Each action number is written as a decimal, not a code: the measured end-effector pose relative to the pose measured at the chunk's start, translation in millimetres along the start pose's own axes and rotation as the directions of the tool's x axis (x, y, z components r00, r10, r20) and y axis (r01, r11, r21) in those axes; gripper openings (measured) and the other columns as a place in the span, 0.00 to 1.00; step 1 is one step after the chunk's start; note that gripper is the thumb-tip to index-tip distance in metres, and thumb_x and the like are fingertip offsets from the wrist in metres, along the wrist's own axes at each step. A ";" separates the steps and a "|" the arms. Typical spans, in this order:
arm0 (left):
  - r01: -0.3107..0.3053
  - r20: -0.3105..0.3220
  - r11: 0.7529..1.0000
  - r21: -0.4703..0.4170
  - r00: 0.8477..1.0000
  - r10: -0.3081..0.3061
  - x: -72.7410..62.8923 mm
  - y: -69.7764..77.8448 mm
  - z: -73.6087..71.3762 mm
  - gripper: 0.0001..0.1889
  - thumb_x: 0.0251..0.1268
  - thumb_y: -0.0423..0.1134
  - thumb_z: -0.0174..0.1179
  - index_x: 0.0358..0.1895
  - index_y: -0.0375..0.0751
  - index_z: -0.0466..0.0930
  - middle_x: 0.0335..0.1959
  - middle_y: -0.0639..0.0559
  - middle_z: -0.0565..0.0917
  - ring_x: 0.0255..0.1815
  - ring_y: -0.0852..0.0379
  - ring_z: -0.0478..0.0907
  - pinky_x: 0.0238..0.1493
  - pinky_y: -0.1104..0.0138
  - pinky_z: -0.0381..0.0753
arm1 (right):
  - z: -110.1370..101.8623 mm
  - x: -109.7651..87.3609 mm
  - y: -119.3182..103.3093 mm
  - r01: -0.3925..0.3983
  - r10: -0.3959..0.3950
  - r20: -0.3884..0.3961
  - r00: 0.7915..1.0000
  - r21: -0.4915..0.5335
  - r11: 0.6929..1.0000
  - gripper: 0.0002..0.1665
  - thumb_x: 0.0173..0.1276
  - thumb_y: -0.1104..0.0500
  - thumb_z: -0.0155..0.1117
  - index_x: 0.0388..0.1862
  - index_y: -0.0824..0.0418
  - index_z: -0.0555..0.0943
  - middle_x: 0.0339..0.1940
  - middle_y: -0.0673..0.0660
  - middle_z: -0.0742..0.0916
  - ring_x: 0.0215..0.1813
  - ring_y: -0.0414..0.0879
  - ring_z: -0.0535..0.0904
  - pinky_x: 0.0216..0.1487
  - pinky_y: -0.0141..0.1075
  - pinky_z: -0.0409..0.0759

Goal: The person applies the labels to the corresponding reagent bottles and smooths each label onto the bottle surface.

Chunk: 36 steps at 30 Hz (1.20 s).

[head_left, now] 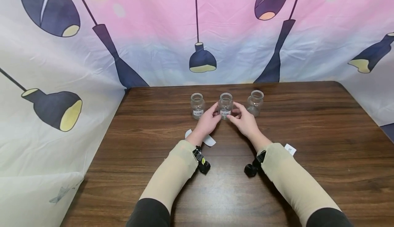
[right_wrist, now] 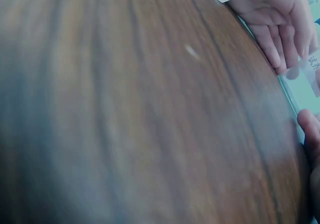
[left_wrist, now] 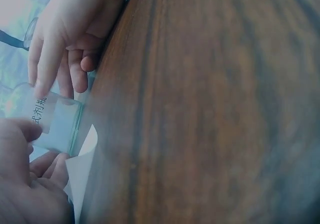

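A clear glass jar (head_left: 226, 101) with a white printed label stands upright in the middle of a row of three. My left hand (head_left: 207, 121) holds its left side; in the left wrist view the thumb lies on the label (left_wrist: 44, 115) and the other fingers are behind the glass. From the right, my right hand (head_left: 246, 121) grips the same jar, thumb at the label's right edge and index finger reaching round the side. The left jar (head_left: 197, 103) bears a similar label, while the right jar (head_left: 255, 101) shows none.
On the brown wooden table (head_left: 147, 151), a white paper strip (head_left: 210, 140) lies beneath my left wrist. Another small white printed paper (head_left: 290, 149) sits beside my right forearm. A patterned cloth (head_left: 166, 59) hangs behind the table's far edge.
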<state>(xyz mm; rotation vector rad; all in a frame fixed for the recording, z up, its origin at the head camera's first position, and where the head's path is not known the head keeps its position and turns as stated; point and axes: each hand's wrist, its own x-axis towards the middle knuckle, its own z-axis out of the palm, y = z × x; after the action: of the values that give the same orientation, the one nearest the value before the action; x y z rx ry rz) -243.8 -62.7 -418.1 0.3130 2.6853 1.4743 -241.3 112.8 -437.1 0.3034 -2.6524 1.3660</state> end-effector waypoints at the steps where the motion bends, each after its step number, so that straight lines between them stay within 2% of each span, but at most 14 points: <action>1: -0.006 0.012 1.000 -0.018 1.000 0.007 1.0 -0.5 0.1 0.30 0.67 0.38 0.54 0.72 0.50 0.58 0.59 0.47 0.75 0.57 0.55 0.73 0.57 0.63 0.71 | 0.4 0.3 0.0 0.005 -0.005 0.002 1.000 -0.010 1.000 0.37 0.63 0.52 0.66 0.68 0.56 0.64 0.49 0.61 0.83 0.37 0.51 0.79 0.41 0.44 0.76; 6: -0.005 0.029 0.998 -0.062 1.000 0.007 4.1 -3.7 1.2 0.35 0.62 0.41 0.62 0.71 0.50 0.59 0.60 0.48 0.74 0.55 0.55 0.74 0.53 0.66 0.73 | 4.2 0.2 -0.4 0.011 -0.010 0.007 1.000 -0.045 0.999 0.39 0.62 0.52 0.67 0.68 0.58 0.61 0.48 0.61 0.82 0.37 0.51 0.79 0.40 0.45 0.76; 15: 0.056 -0.004 0.998 -0.033 0.998 -0.057 1.8 -4.0 2.8 0.30 0.64 0.40 0.59 0.70 0.50 0.62 0.60 0.49 0.75 0.55 0.55 0.74 0.54 0.63 0.72 | 7.3 -1.5 0.0 0.005 -0.006 -0.017 1.000 -0.062 0.998 0.35 0.63 0.53 0.66 0.66 0.58 0.63 0.46 0.60 0.83 0.36 0.51 0.79 0.40 0.45 0.76; 31: 0.028 -0.019 1.000 0.002 0.999 -0.028 1.6 -3.2 3.5 0.28 0.67 0.37 0.56 0.70 0.49 0.62 0.57 0.47 0.77 0.55 0.55 0.75 0.54 0.64 0.73 | 2.2 -3.3 -1.6 0.001 -0.003 -0.031 1.000 -0.070 0.998 0.31 0.65 0.61 0.60 0.66 0.58 0.65 0.48 0.61 0.84 0.39 0.51 0.81 0.42 0.45 0.77; 36: 0.023 -0.020 1.000 0.004 1.000 -0.023 1.5 -2.6 3.4 0.28 0.67 0.37 0.56 0.70 0.48 0.62 0.57 0.48 0.77 0.54 0.55 0.75 0.54 0.64 0.73 | 1.2 -4.1 -2.5 -0.002 0.000 -0.031 1.000 -0.065 0.998 0.31 0.64 0.61 0.61 0.66 0.58 0.65 0.48 0.60 0.84 0.39 0.50 0.81 0.42 0.44 0.77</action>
<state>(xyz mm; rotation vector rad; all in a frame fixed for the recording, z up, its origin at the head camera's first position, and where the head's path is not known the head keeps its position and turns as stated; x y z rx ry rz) -245.1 -60.9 -422.0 0.2681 2.6984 1.4731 -236.8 110.9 -436.7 0.2712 -2.6655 1.2711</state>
